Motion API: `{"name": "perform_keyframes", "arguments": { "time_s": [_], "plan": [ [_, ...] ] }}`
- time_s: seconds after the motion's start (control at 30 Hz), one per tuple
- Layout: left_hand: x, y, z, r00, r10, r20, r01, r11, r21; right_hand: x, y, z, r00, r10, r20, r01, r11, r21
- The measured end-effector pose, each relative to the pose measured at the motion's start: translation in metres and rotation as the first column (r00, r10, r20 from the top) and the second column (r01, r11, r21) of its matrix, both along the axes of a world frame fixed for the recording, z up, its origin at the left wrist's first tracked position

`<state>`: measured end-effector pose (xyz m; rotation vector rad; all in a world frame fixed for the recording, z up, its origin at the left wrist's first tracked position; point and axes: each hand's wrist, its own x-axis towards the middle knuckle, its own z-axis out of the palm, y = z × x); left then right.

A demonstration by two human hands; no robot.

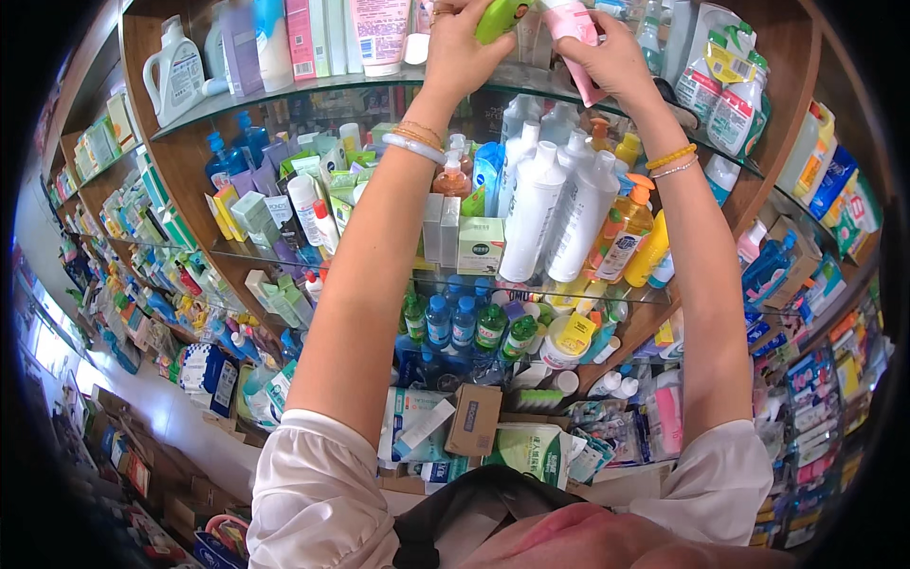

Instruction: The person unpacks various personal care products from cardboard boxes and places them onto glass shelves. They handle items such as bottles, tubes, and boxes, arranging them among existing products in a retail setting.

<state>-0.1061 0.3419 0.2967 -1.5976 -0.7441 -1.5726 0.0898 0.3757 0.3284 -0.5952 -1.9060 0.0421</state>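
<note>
Both arms reach up to a glass shelf (306, 89) near the top of the view. My left hand (466, 50) grips a bright green container (500, 20), cut off by the upper edge of the picture. In my right hand (608, 60) is a pink tube (571, 28) with a pale cap, its flat end slanting down past the shelf's front edge. Left of my hands stand a pink-and-white tube (380, 35) and a tall pink box (299, 39). Bottles with green trigger tops (736, 92) stand to the right.
A lower glass shelf (569, 288) carries tall white bottles (534, 213), an orange pump bottle (625, 227) and small boxes. Blue and green bottles (490, 327) sit below it. A brown carton (473, 419) lies lower still. Wooden uprights (170, 135) divide the packed shelving.
</note>
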Motion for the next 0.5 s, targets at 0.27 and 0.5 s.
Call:
{"name": "perform_keyframes", "arguments": {
  "time_s": [0.27, 0.5],
  "plan": [
    [-0.003, 0.003, -0.002, 0.999, -0.054, 0.001, 0.054, 0.998, -0.038, 0.002, -0.037, -0.004, 0.938, 0.216, -0.271, -0.318, 0.850, -0.420],
    [0.005, -0.032, 0.001, 0.969, -0.131, 0.208, 0.154, 0.983, -0.099, 0.025, -0.052, -0.021, 0.898, 0.194, -0.394, -0.394, 0.752, -0.528]
  ]
}}
